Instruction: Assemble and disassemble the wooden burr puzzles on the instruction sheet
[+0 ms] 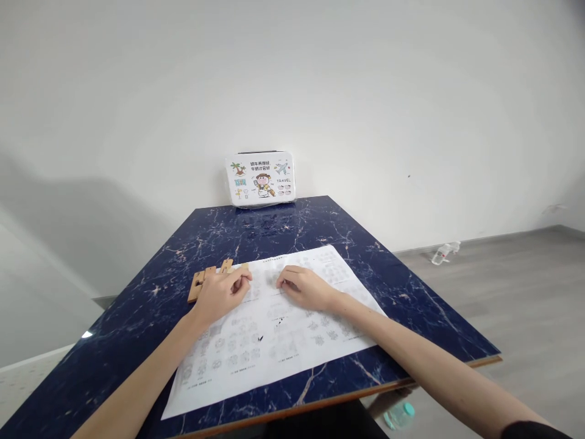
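Pale, plain wall (365, 91) behind; grey, wood-grained floor (493, 292) showing at right. One worktop (320, 225), dark blue with pale marble veining and a brown edge, its far end at the wall. On its nearer half, one white printed sheet (269, 311), lying flat and slightly askew, rows of small grey figures and lines of text, too faint to read. One white case (262, 178) upright at the far end, cartoon prints and the word TRAVEL on its face. Two hands, well apart from each other. Left hand (223, 292) over the sheet's upper left: fingers curled, thumb and forefinger tips close; cannot tell whether anything is pinched there. Right hand (306, 286) over the sheet's upper middle, fingers bent inward and tips low to the paper; grip hidden, cannot tell if it holds anything. Two bottles on the floor: a clear bottle (442, 253) on its side near the wall, a turquoise-capped bottle (402, 416) just beyond the worktop's near edge. Wooden pieces (196, 285), at least three, flat with cut-outs, beside and behind the left hand. Smallest: a few black marks (260, 338) on the sheet.
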`<action>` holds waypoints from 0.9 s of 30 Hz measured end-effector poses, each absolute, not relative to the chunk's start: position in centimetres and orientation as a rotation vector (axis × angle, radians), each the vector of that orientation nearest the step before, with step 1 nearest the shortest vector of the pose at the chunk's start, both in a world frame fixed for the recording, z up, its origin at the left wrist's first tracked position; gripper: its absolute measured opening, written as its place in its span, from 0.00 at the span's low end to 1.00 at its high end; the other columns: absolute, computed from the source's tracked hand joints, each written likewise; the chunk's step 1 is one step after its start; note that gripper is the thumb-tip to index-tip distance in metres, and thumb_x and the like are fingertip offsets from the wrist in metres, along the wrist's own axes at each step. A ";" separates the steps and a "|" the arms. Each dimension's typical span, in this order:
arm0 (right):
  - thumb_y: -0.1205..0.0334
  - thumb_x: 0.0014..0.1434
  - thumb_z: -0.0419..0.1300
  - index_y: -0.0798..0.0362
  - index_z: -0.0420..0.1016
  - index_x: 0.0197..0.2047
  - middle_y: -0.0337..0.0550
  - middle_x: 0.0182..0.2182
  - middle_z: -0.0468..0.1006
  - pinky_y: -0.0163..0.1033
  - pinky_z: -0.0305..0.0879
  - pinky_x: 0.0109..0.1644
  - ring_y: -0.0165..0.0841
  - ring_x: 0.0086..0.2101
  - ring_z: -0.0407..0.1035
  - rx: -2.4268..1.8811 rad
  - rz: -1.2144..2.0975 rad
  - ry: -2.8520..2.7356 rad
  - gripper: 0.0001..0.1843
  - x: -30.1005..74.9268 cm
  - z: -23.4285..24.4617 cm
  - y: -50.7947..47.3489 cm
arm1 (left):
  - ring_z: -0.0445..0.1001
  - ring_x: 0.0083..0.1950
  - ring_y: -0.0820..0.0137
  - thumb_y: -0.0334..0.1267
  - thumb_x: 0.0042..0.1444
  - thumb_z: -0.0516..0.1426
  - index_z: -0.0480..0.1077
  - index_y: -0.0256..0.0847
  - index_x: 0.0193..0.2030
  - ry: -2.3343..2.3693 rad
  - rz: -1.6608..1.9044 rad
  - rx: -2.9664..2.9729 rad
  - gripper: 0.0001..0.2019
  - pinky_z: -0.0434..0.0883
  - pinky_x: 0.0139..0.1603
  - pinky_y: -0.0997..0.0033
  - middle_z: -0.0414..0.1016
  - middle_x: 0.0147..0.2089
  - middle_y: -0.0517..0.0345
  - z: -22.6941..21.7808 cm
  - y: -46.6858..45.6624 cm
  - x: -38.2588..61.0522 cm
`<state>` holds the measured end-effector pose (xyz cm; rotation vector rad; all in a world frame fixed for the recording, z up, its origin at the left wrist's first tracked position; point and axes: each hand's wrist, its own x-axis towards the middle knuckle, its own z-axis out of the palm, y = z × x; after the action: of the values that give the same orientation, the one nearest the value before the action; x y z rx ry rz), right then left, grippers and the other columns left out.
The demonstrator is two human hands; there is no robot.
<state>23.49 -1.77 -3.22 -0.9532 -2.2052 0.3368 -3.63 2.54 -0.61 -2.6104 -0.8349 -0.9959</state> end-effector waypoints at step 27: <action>0.73 0.70 0.51 0.51 0.76 0.46 0.50 0.43 0.79 0.49 0.70 0.50 0.41 0.42 0.73 -0.950 0.055 -2.361 0.13 27.3 -3.1 -0.6 | 0.69 0.20 0.76 0.36 0.65 0.53 0.77 0.42 0.37 -1.186 -1.083 -2.398 0.11 0.64 0.25 0.78 0.70 0.19 0.66 0.6 2.0 -3.6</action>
<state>27.30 -0.58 -3.14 -0.9504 -2.3614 0.0550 -3.60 2.04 0.62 -2.3984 -1.1860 -1.0830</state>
